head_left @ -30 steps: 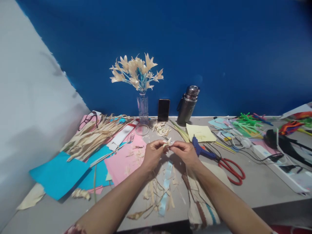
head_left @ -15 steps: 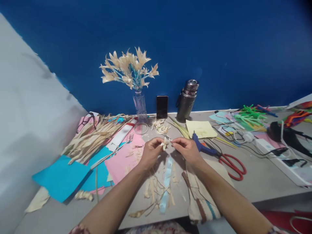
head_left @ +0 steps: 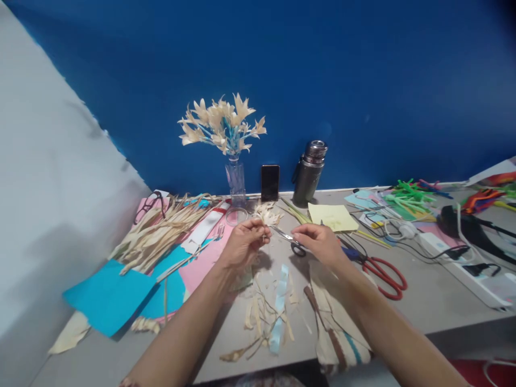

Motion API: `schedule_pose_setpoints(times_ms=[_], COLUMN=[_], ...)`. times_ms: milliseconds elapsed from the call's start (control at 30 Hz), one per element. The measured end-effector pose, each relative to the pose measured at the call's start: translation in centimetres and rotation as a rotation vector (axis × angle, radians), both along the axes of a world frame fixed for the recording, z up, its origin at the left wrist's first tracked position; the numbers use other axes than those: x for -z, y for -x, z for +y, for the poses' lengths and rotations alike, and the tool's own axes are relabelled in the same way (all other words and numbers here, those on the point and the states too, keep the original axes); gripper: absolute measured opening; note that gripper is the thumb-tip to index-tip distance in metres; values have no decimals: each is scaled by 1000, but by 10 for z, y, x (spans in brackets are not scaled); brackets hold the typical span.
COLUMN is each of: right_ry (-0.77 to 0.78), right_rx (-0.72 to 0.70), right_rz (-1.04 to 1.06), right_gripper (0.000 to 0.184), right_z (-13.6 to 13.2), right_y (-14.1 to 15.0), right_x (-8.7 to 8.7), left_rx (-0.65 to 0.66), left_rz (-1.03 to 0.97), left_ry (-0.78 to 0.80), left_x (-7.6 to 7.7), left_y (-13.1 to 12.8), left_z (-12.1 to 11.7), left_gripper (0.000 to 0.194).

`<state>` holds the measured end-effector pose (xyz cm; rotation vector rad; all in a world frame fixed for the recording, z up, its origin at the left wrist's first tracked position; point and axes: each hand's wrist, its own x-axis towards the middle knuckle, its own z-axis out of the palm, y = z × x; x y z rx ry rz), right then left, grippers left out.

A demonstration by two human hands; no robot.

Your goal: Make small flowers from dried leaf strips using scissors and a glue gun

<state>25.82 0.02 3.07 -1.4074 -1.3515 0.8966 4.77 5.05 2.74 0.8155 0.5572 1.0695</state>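
Note:
My left hand (head_left: 246,242) is closed, its fingertips pinching a small cream husk flower (head_left: 264,236) that the fingers mostly hide. To the right, my right hand (head_left: 318,242) grips a small pair of scissors (head_left: 285,235) with black handle loops. The blades point left toward the flower, a short gap away from it. Just behind the hands lies a pile of cream petal pieces (head_left: 268,213). Below them, husk scraps (head_left: 258,314) and a pale blue strip (head_left: 279,312) are scattered on the grey table (head_left: 298,336).
A clear vase (head_left: 236,183) of husk flowers, a phone (head_left: 270,183) and a thermos (head_left: 309,174) stand along the wall. Dried husks (head_left: 161,231) and blue paper (head_left: 110,295) lie left. Right are red-handled scissors (head_left: 385,277), a glue gun (head_left: 351,252) and a power strip (head_left: 463,266).
My right hand has taken hold of the small scissors and shifted slightly right. The left hand has turned, so its fingers cover more of the flower. The camera view has shifted a little.

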Motion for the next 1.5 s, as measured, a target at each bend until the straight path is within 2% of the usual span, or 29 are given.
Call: schedule_pose_setpoints(times_ms=[100,200,267,333,467,567,700,900,1000,1233,1500], right_ry=[-45,-48,1,96,102,102,153,233,276,289,233], right_rx=[-55,-54,-52,-59,-58,-72,-92,-130,-148,-137,-158], right_rz=[-220,-475,-662,-861,-975,-1009,-1048,-1102,-1089,-943,-635], right_gripper=[19,21,21,23,21,16,20,36,31,8,19], right_z=[-2,14,36,63,112,137,155,166,167,178,191], right_y=[-14,-21,-19,-11,6,13,17,26,26,11,-3], right_x=[-34,-49,-45,-34,-11,-1,6,18,22,29,36], left_rx=[-45,-71,-83,-78,-83,-110,-142,-128,-117,-104,-93], left_rz=[-11,-50,-90,-117,-146,-155,-162,-181,-177,-166,-169], left_ry=[-4,20,74,140,200,228,260,295,305,318,316], left_x=[-14,-9,4,19,38,43,45,43,41,38,39], left_y=[19,31,34,34,37,43,47,44,43,43,44], left_z=[6,10,11,11,15,21,28,25,24,22,24], left_gripper=[34,30,27,23,15,12,13,13,14,15,14])
